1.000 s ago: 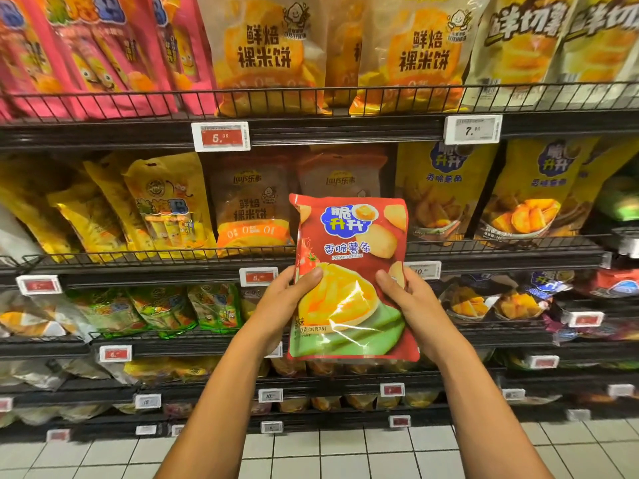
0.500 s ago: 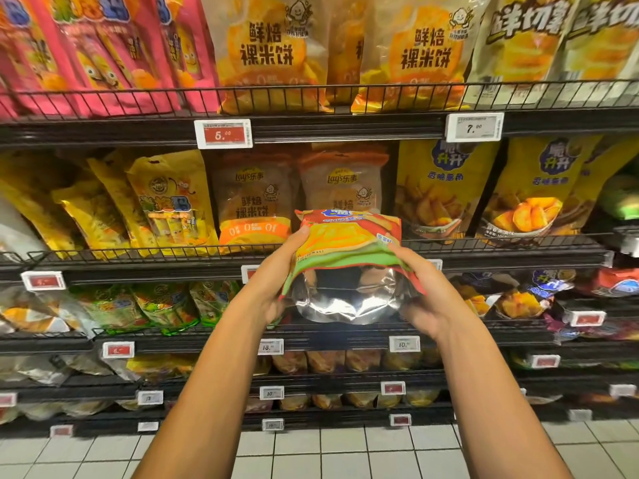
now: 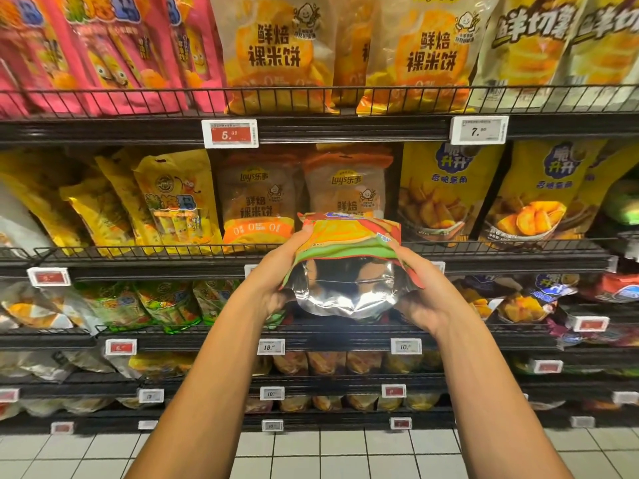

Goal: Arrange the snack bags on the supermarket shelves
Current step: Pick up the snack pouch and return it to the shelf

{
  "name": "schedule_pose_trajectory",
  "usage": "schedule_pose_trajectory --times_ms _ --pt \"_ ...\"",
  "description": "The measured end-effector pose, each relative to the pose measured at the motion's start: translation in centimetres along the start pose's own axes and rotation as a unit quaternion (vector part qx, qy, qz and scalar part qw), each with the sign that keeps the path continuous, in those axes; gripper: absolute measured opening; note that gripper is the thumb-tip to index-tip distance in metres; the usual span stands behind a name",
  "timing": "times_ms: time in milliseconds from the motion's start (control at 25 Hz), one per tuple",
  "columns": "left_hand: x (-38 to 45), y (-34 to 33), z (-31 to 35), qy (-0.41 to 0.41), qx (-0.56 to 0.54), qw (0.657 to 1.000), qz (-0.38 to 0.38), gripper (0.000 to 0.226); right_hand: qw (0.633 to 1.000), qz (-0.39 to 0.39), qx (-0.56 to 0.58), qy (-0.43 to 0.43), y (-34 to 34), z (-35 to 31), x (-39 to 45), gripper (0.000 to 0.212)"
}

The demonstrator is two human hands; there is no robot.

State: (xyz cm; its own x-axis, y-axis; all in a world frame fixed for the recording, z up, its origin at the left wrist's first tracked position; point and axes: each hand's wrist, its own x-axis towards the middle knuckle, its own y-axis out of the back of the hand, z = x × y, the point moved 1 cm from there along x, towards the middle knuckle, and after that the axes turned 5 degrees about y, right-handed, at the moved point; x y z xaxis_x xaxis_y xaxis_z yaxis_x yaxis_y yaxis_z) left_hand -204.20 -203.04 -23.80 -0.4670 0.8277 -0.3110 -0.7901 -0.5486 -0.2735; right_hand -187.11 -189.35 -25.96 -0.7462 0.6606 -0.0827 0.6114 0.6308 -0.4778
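Snack bag (image 3: 349, 264), gripped by left hand (image 3: 276, 274) and right hand (image 3: 423, 292), fronts wire rail (image 3: 155, 252) and Lay's bags (image 3: 345, 188).

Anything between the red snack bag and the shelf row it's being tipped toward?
Yes. The red snack bag, held by the left hand and right hand, faces the wire shelf guard; two Lay's bags already fill the slot behind.

1. Bright, even overhead store light; colours saturated.
2. Glare streaks on the crinkled silver foil underside of the red-green snack bag (image 3: 345, 292).
3. Wide-angle bowing of the black wire shelves (image 3: 345, 127) at the edges.
4. Periphery soft, lower shelves dim.
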Motion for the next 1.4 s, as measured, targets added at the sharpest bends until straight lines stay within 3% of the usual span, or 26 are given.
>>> schedule_pose_trajectory --times_ms 120,280,480,960,1120,1280,1400 --pt "0.2 0.3 -0.3 -0.008 -0.004 0.999 -0.033 0.034 0.999 -0.026 0.017 -0.008 0.4 0.2 0.1 0.048" --pt "0.0 1.1 -1.4 -0.045 0.000 0.996 -0.078 0.039 0.998 -0.054 -0.003 0.015 1.1 1.4 -0.2 0.024" --pt "-0.5 1.0 -2.5 -0.076 0.020 0.991 -0.109 0.046 0.995 -0.053 -0.068 0.056 1.5 2.9 -0.1 0.068" --pt "-0.7 1.0 -3.2 -0.094 0.033 0.987 -0.127 0.051 0.992 -0.063 -0.084 0.074 1.8 3.1 -0.7 0.060" --pt "-0.4 0.9 -3.6 -0.102 0.046 0.988 -0.108 0.056 0.988 -0.052 -0.107 0.094 1.3 2.6 -0.8 0.092" --pt "-0.2 1.1 -3.7 -0.100 0.037 0.988 -0.113 0.053 0.987 -0.043 -0.110 0.110 1.4 2.4 -0.6 0.060" --pt "0.0 1.3 -3.7 -0.093 0.042 0.989 -0.111 0.055 0.986 -0.040 -0.114 0.113 1.6 2.5 -0.6 0.057"
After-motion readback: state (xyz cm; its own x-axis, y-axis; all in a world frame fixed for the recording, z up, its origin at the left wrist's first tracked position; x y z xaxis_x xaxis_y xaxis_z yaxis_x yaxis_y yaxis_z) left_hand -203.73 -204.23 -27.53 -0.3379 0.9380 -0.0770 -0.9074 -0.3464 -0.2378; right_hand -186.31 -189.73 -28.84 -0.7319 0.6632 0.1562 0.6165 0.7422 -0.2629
